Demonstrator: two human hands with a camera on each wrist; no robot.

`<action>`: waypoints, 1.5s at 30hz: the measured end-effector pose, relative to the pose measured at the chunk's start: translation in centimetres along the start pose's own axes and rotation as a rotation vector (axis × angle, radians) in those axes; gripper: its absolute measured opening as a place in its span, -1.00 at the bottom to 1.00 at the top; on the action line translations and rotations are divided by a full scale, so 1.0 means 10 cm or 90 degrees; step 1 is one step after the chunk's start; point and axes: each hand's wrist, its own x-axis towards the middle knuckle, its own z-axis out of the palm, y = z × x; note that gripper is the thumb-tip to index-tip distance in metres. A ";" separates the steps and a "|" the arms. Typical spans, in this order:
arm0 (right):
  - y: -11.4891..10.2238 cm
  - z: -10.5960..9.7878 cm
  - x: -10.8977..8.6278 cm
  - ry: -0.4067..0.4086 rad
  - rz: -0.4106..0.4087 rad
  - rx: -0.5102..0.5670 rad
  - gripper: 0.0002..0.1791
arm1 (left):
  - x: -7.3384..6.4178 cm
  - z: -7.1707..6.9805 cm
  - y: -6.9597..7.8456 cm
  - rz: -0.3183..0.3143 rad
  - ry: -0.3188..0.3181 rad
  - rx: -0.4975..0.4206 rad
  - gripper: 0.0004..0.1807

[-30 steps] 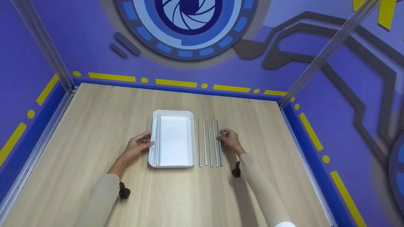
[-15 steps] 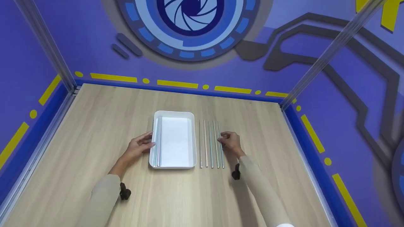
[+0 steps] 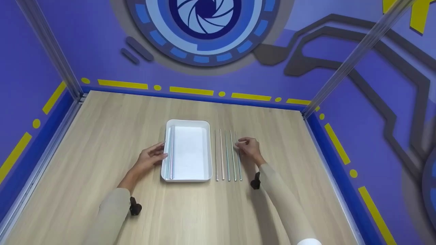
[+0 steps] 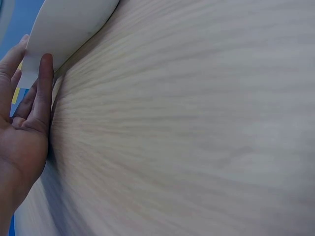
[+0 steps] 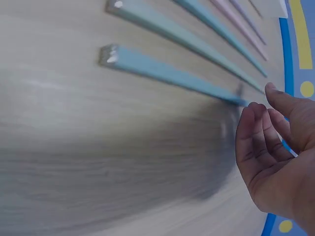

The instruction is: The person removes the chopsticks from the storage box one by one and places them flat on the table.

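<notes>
My left hand holds the left wall of a white rectangular tray, thumb at the rim and fingers against the outer side in the left wrist view. Inside the tray, a few slender chopsticks lie along its left wall. Several more pastel metallic chopsticks lie parallel on the table, right of the tray. Over the rightmost blue chopstick hovers my right hand. Its fingers are bent and the thumb stands apart from them, with nothing visibly held; whether the fingertips touch that chopstick is unclear.
The wooden table is bounded by blue-purple panels at the back and both sides. Metal posts stand at the back corners. A small black device is strapped at each wrist.
My right hand has shifted slightly toward the back of the table above the rightmost chopstick. My left hand and the tray hold their place; the head view has shifted a little.
</notes>
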 end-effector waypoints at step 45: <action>-1.26 2.04 -0.31 -0.222 -0.086 -0.023 -0.65 | 0.00 0.02 0.01 -0.007 0.024 0.022 -0.28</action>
